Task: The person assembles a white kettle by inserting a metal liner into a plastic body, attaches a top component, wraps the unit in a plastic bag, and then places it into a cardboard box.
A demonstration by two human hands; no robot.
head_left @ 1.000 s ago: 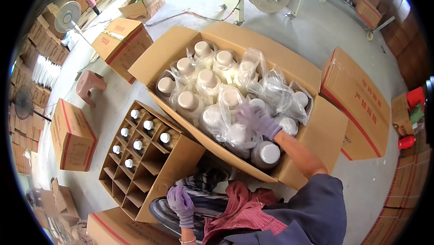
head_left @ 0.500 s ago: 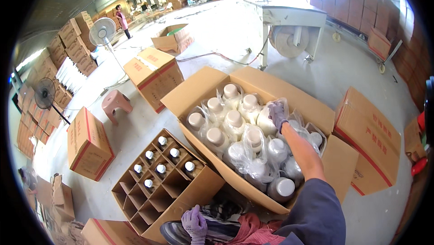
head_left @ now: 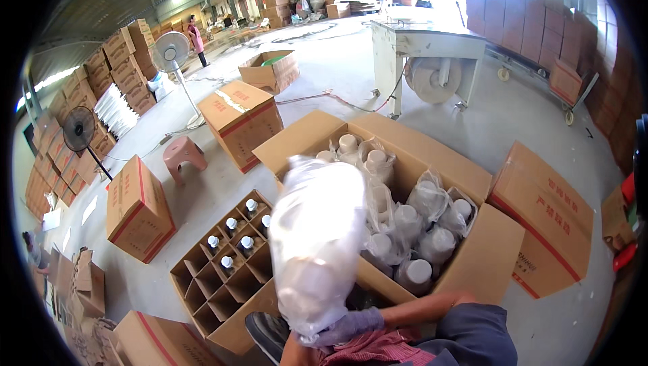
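I see the bagged white bottle (head_left: 317, 224) lifted at the near-left side of the large open carton (head_left: 425, 160), hiding part of the carton's edge from me. Its long axis runs steeply, the broad end pointing away from the person toward the carton's far-left flap (head_left: 297, 142), the narrower end down toward the person; glare keeps me from telling which end has the cap. The gloved right hand (head_left: 347, 327), in front of the carton, has its fingers clamped on the bottle's bagged lower end. The left forearm (head_left: 295, 352) reaches behind the bottle, so I can't tell how the left hand's fingers stand. Inside the carton, more bagged bottles (head_left: 438, 244) stand mostly upright, caps up. Just left of the carton sits a divided box (head_left: 239, 322), white-capped bottles (head_left: 247, 242) upright in some cells.
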